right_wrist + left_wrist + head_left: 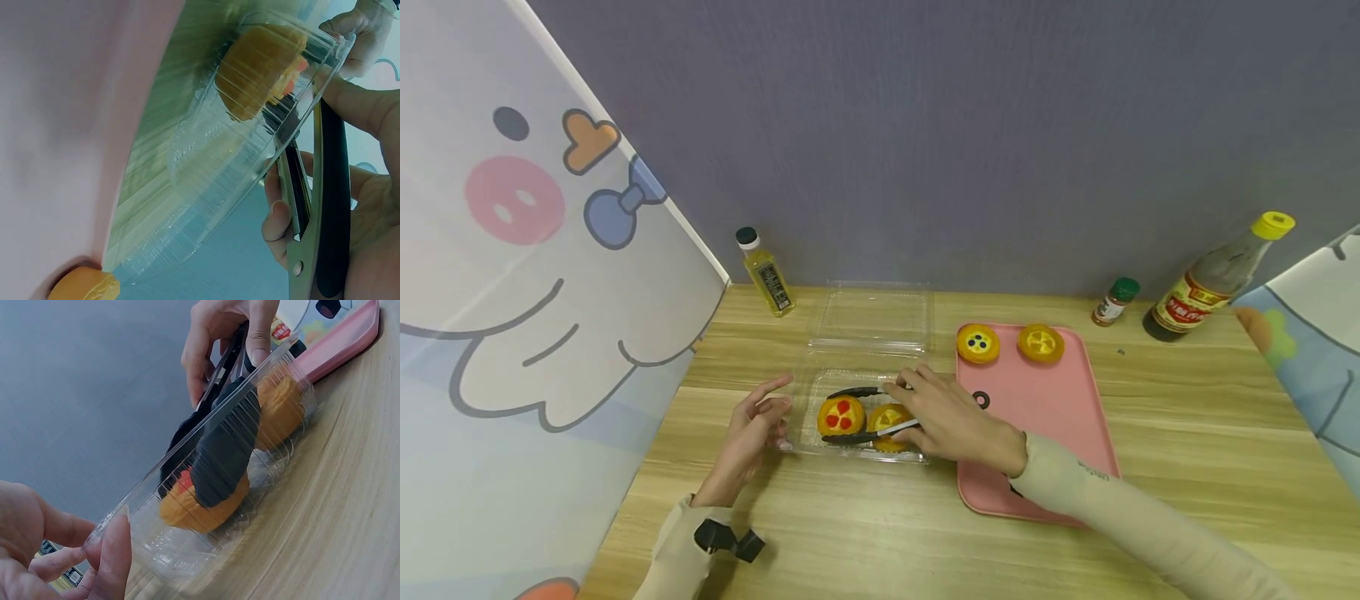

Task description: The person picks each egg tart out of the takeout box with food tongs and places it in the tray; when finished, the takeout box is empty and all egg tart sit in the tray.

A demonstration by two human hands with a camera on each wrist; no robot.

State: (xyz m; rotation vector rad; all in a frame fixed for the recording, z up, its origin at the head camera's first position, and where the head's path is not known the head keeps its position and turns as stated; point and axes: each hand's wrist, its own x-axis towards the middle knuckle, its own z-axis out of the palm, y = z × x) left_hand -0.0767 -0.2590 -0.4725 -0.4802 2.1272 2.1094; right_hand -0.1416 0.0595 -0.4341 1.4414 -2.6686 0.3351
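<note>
My left hand [752, 429] pinches the left rim of a clear plastic clamshell box [150, 465] between thumb and fingers. Inside the box are two tarts: one with red toppings [841, 415] on the left, and a yellow-topped one [891, 415] on the right, partly covered. My right hand [951, 417] grips black-and-silver tongs [331, 206] from above. Their black tips [226, 462] straddle the red-topped tart, one at its far side and one at its near side. The end ring of the tongs shows beyond the hand, over the pink tray.
The box's lid [872, 317] lies folded back toward the wall. A pink tray [1030, 408] on the right bears a blue-dotted tart [977, 343] and a yellow tart [1041, 343]. An oil bottle [767, 275], a green-capped jar [1112, 304] and a sauce bottle [1195, 300] stand along the back.
</note>
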